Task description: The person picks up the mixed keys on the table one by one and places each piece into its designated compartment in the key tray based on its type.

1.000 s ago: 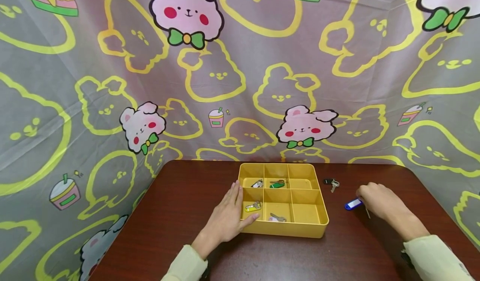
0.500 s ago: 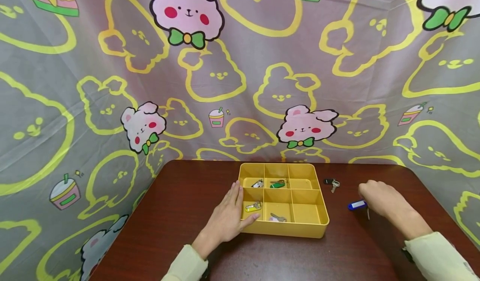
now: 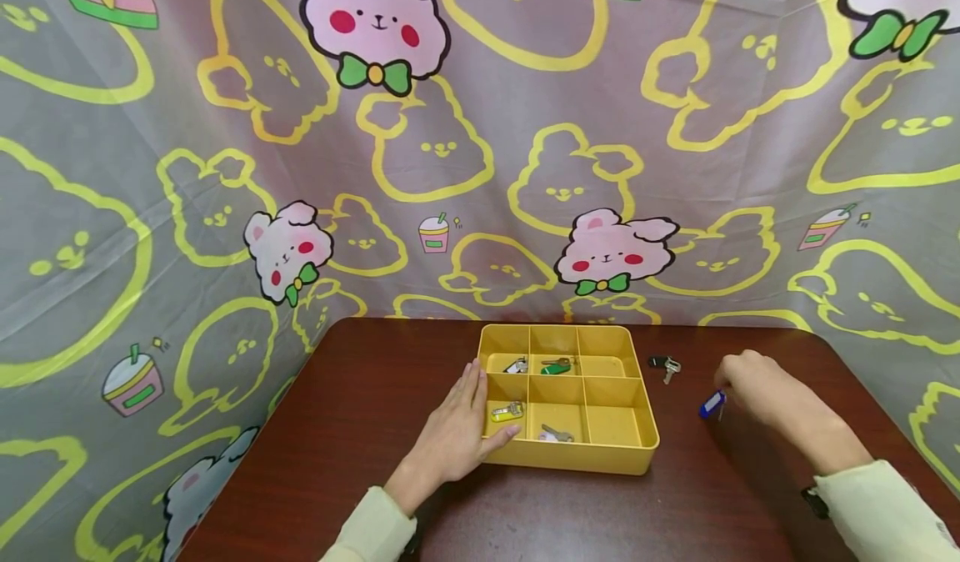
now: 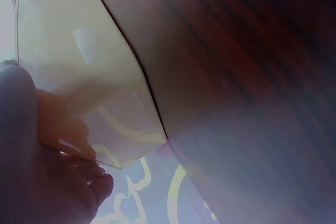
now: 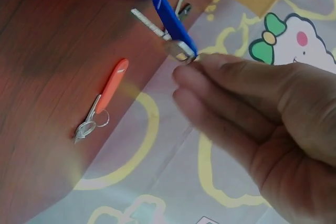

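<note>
A yellow compartment box [image 3: 570,457] sits on the table. My left hand [image 3: 450,429] rests along its left wall, fingers straight, with the thumb at the front rim. To the right of the box, my right hand [image 3: 757,385] pinches a blue key tag [image 3: 712,403] by its ring end; in the right wrist view, a key [image 5: 149,23] hangs alongside the tag. Separate compartments hold a key with a yellow tag [image 3: 507,413], one with a green tag [image 3: 556,369], one with a pale tag [image 3: 555,436] and one with a whitish tag [image 3: 516,366].
Between the box and my right hand lies a key with a black tag [image 3: 661,362]. An orange-red key tag [image 5: 112,85] with keys lies on the table in the right wrist view; the head view does not show it. A patterned curtain [image 3: 480,145] hangs behind the table.
My right hand has risen slightly, and the blue key tag has swung from nearly level to a steeper slant. The left hand and the box stay in place.
</note>
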### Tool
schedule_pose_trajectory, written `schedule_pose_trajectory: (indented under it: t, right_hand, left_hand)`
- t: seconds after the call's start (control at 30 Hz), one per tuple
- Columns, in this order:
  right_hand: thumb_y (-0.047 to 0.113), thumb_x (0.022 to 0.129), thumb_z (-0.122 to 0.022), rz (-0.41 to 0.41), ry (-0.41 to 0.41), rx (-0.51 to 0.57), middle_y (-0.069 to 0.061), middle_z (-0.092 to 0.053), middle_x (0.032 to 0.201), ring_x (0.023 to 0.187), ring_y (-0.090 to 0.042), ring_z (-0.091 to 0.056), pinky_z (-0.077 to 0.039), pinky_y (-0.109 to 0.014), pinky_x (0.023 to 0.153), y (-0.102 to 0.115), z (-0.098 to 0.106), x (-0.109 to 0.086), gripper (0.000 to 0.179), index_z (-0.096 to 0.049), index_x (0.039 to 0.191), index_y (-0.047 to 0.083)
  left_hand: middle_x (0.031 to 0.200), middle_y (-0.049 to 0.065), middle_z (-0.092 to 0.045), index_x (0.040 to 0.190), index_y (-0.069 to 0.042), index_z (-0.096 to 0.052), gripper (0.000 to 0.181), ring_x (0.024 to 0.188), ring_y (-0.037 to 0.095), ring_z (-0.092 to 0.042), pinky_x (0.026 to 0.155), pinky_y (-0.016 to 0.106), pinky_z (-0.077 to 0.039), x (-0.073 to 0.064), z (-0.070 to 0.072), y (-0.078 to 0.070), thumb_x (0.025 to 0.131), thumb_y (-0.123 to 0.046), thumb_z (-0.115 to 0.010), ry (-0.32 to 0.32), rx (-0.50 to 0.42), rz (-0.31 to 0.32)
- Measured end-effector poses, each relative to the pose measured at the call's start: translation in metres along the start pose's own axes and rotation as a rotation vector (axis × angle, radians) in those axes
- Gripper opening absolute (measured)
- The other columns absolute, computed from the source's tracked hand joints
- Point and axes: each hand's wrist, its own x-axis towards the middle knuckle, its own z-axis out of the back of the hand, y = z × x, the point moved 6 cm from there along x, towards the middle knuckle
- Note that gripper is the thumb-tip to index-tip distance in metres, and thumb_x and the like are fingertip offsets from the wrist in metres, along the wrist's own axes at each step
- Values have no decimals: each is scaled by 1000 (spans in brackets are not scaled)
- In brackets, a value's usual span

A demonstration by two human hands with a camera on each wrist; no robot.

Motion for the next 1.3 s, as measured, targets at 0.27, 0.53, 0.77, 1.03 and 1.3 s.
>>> schedule_pose_trajectory:
  t: [0.27,0.53,0.77,1.03,1.3]
  right_hand:
    - [-4,86,-76,9,-57,112,-3,-81,85,75,-9,-67,-53,-25,60,2,8,5,11,-84,88,5]
    - [0,92,-74,-90,-134,219,1,-79,81,65,2,-53,-43,-19,53,2,12,5,12,-84,94,5]
    - [7,94,-76,-150,-152,303,-8,-82,89,65,0,-56,-43,-21,51,1,12,4,11,-83,102,3]
    - [13,98,-73,-238,-176,374,-6,-83,91,73,0,-63,-42,-22,54,1,9,4,15,-82,106,5]
    - [23,101,-72,-287,-185,451,-11,-83,98,84,-9,-77,-44,-23,57,2,8,4,20,-82,110,8]
  left_hand:
    - [175,25,-16,163,7,-27,106,165,35,-18,131,45,-31,0,1,-1,102,-79,-28,-3,0,-2]
    - [175,26,-16,163,7,-27,106,164,37,-20,130,46,-33,0,-1,0,102,-79,-28,-5,0,-5]
    - [175,26,-17,163,8,-27,106,164,36,-20,131,45,-32,0,-1,1,102,-79,-27,-7,6,-7]
    - [176,23,-13,163,7,-25,106,164,36,-19,131,45,-31,-1,-1,1,102,-79,-28,5,-8,2]
    - [176,23,-11,164,6,-25,106,164,37,-19,131,46,-32,-1,-1,1,102,-79,-28,9,-12,4]
